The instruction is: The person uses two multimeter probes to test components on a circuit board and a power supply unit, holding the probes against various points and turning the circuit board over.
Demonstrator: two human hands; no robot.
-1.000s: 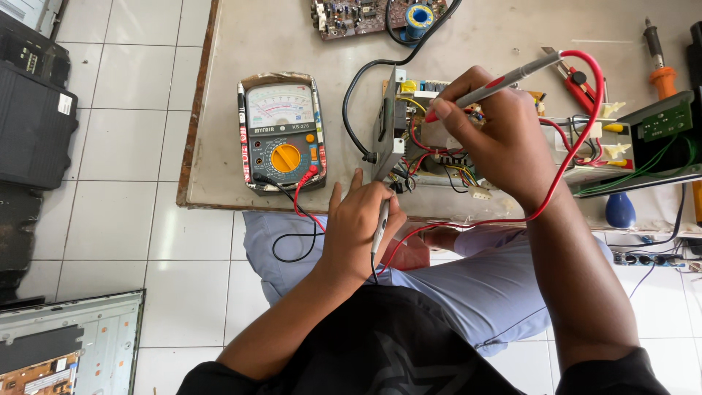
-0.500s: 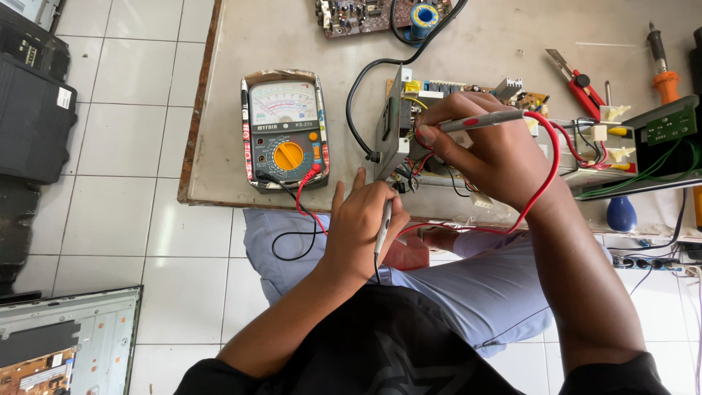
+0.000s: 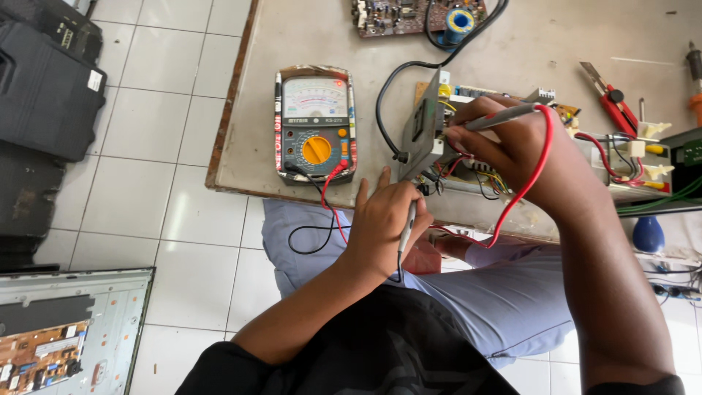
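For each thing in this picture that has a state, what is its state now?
Left hand: closed around a grey probe, tip pointing up.
Right hand: holding a red-lead probe over the circuit board.
Multimeter: lying flat, both leads plugged in.
Red-handled cutters: lying untouched.

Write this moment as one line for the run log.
left hand: holds probe | right hand: holds red-lead probe at circuit board | multimeter: on table

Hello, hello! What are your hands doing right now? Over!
Left hand holds a probe at the circuit board. Right hand presses the red-wire probe onto it. Meter sits left; wires crowd the board.
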